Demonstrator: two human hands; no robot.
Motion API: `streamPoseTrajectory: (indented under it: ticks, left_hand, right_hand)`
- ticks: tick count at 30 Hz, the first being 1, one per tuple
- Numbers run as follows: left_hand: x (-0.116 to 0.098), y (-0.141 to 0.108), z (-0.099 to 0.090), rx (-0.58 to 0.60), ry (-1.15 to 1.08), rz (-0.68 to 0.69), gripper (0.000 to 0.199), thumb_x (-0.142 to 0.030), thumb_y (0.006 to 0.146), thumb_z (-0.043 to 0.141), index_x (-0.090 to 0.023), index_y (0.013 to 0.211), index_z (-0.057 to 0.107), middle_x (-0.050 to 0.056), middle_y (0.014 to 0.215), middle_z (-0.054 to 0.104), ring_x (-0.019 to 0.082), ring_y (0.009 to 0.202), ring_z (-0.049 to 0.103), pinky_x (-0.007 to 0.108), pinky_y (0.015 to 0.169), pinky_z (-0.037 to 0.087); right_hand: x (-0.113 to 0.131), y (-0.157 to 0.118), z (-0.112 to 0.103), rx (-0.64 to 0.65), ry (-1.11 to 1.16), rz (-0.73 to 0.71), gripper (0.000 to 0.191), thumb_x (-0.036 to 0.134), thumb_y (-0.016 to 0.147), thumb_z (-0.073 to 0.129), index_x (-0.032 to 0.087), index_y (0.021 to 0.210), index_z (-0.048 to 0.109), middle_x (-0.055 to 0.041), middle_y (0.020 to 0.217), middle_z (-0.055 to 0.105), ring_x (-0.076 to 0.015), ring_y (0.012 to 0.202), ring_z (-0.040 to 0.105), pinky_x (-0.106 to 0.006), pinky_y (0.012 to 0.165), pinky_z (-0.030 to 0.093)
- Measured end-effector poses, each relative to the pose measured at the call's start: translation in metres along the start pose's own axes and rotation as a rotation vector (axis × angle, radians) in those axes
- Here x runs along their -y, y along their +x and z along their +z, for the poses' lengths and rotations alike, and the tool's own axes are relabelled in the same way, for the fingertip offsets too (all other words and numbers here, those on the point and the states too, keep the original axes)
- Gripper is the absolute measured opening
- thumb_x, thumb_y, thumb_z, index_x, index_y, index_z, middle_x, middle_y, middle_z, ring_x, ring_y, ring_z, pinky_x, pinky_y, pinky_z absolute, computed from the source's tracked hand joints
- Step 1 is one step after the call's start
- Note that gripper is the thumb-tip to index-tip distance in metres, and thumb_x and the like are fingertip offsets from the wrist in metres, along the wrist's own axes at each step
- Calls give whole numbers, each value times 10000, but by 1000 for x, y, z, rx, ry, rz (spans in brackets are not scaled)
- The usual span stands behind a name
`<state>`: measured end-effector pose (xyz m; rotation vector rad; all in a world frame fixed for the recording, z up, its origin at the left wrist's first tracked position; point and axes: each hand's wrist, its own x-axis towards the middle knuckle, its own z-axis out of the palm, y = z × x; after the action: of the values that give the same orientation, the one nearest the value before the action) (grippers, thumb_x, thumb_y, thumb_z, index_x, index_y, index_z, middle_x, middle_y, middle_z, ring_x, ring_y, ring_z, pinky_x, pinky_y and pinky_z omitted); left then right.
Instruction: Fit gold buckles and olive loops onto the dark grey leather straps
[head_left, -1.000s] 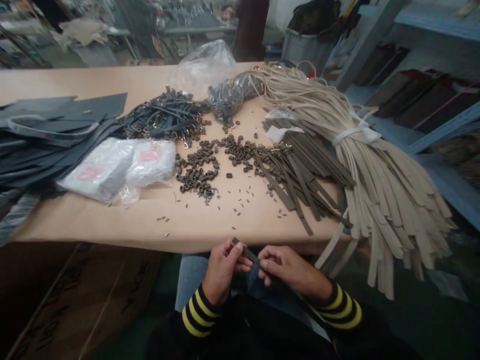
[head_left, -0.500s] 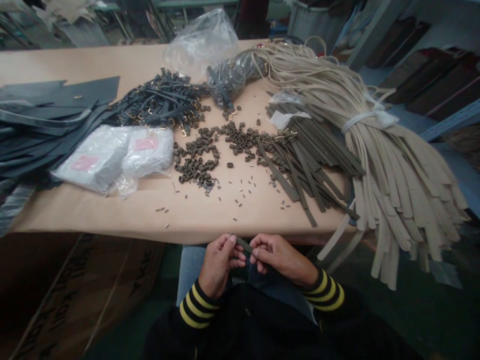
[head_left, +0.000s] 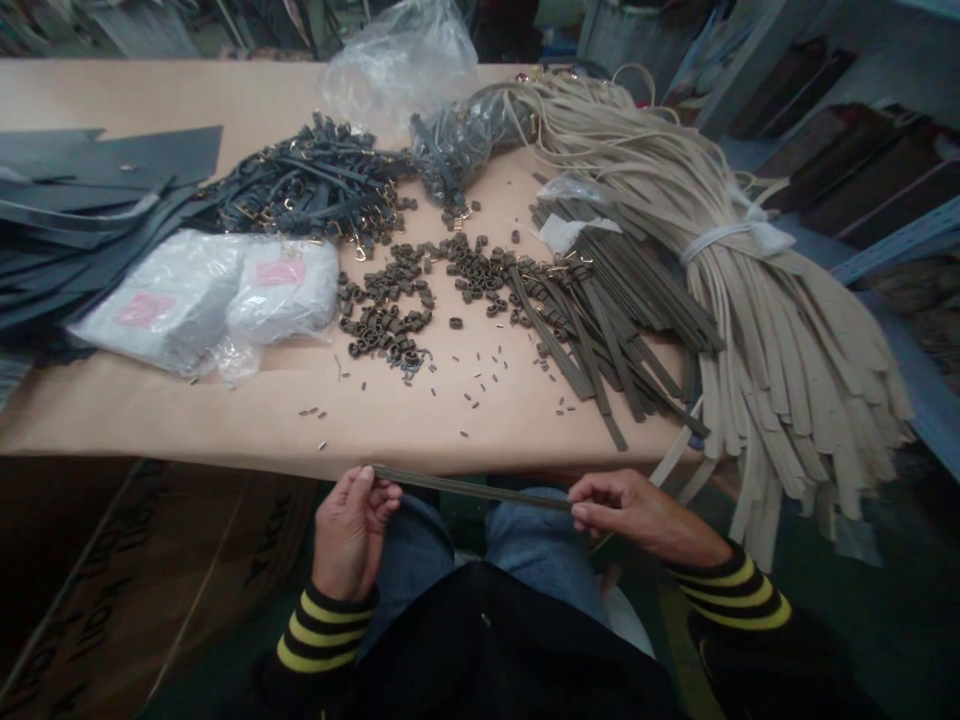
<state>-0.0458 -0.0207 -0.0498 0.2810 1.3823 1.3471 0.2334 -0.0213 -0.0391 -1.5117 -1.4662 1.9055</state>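
A narrow dark olive strap (head_left: 472,488) stretches nearly level between my hands, just off the table's near edge and above my lap. My left hand (head_left: 351,530) pinches its left end between thumb and fingers. At the other end, my right hand (head_left: 637,512) is closed on the strap with thumb and fingertips. On the table ahead lie many small olive loops (head_left: 386,330) in a loose heap. A pile of similar olive straps (head_left: 600,340), some with gold-coloured metal fittings, lies to their right.
Dark straps with gold clasps (head_left: 300,185) are heaped at the back left, beside flat dark strips (head_left: 82,220). Two white plastic-wrapped packets (head_left: 172,300) sit in front. Long beige straps (head_left: 787,350) hang over the right edge. Tiny metal pieces (head_left: 480,375) are scattered on the brown tabletop.
My hands have moved apart, the left one leftward and the right one rightward. Much more of the strap now shows between them. The view has shifted slightly.
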Motion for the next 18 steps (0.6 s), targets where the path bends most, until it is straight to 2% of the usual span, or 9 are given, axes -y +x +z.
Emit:
streamPoseTrajectory:
  ticks: [3, 5, 7, 9, 10, 12, 15, 17, 18]
  left_hand:
    - [2, 0, -7, -17, 14, 1, 192, -237, 569, 683, -139, 642, 535, -35, 540, 593, 66, 490, 568, 123, 447, 456]
    - [7, -4, -7, 62, 128, 0, 187, -263, 585, 675, -149, 675, 557, -21, 568, 603, 94, 524, 583, 157, 466, 466]
    - [14, -10, -3, 272, 382, 27, 148, -280, 617, 652, -156, 671, 592, 4, 582, 604, 127, 557, 584, 201, 495, 472]
    - [20, -18, 4, 538, 672, 101, 106, -271, 647, 627, -167, 633, 624, 27, 601, 605, 146, 596, 569, 229, 555, 467]
    - [22, -22, 8, 631, 777, 146, 100, -266, 661, 616, -175, 628, 636, 35, 624, 607, 149, 623, 561, 232, 589, 460]
    - [23, -29, 19, 675, 835, 185, 110, -282, 687, 594, -187, 698, 648, 36, 669, 605, 145, 646, 548, 226, 608, 448]
    - [18, -38, 37, 582, 607, 44, 260, -377, 708, 559, -172, 864, 594, 19, 674, 580, 114, 526, 518, 214, 476, 438]
    - [14, -41, 46, 566, 458, -61, 315, -430, 697, 555, -149, 839, 565, -5, 593, 553, 83, 410, 461, 193, 374, 392]
    - [13, -41, 48, 568, 428, -89, 317, -442, 691, 558, -140, 785, 558, -20, 531, 531, 69, 366, 428, 177, 341, 359]
  right_hand:
    - [0, -10, -10, -294, 201, -71, 228, 354, 656, 644, 150, 693, 549, 22, 565, 522, -82, 498, 467, -219, 487, 374]
    - [7, -13, -10, -476, 439, -190, 280, 394, 608, 670, 188, 681, 495, 32, 576, 482, -90, 498, 458, -223, 464, 377]
    - [21, -15, -7, -593, 600, -319, 319, 437, 599, 657, 214, 673, 442, 14, 668, 491, -120, 588, 505, -252, 509, 424]
    - [39, -18, -4, -660, 628, -399, 305, 454, 638, 618, 229, 696, 420, 6, 731, 497, -138, 668, 534, -279, 575, 457]
    - [49, -20, -3, -674, 606, -422, 280, 449, 671, 591, 235, 716, 417, 18, 700, 492, -124, 625, 530, -269, 558, 458]
    - [63, -22, 2, -610, 479, -421, 222, 410, 730, 551, 233, 743, 417, 54, 591, 468, -72, 446, 451, -207, 438, 404]
    - [70, -15, 18, -256, 159, -257, 181, 327, 754, 549, 189, 719, 437, 56, 525, 496, -33, 348, 348, -158, 340, 271]
    - [64, -5, 33, -21, 22, -138, 169, 294, 755, 542, 161, 701, 452, 29, 546, 532, -35, 376, 377, -155, 353, 271]
    - [60, 0, 40, 46, 9, -113, 162, 290, 764, 521, 154, 708, 454, 21, 561, 542, -37, 385, 387, -156, 363, 281]
